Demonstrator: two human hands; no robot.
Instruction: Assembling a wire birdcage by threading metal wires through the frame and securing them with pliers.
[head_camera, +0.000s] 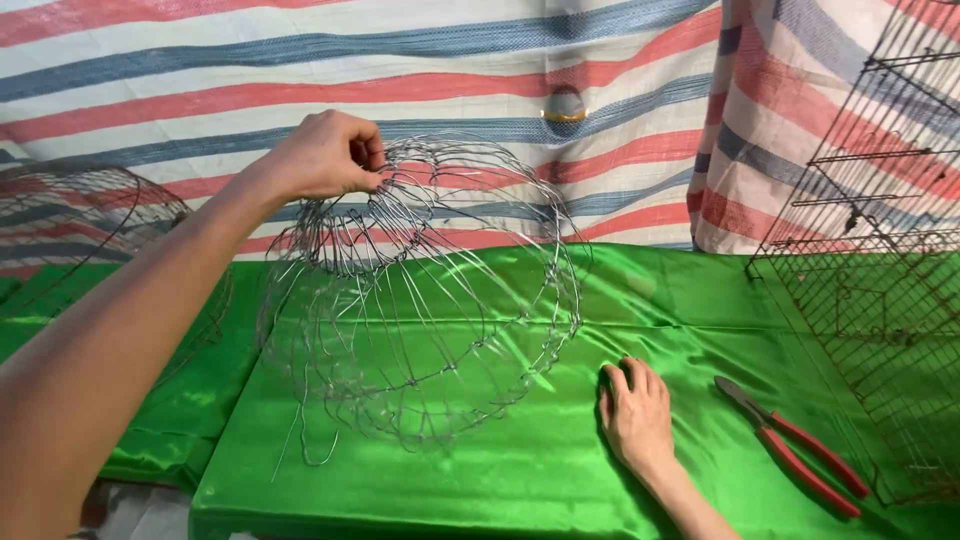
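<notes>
A dome-shaped frame of thin silver wire (430, 300) stands tilted on the green satin cloth (560, 470). My left hand (322, 155) is raised and pinches the frame's small upper ring between closed fingers. My right hand (636, 412) lies flat on the cloth to the right of the frame, palm down, fingers slightly apart, holding nothing. Red-handled pliers (800, 447) lie on the cloth just right of that hand, not touching it.
Another wire frame (80, 215) rests at the far left. A rusty wire grid cage (880, 250) leans at the right edge. A striped red, blue and white tarp (450, 70) hangs behind the table.
</notes>
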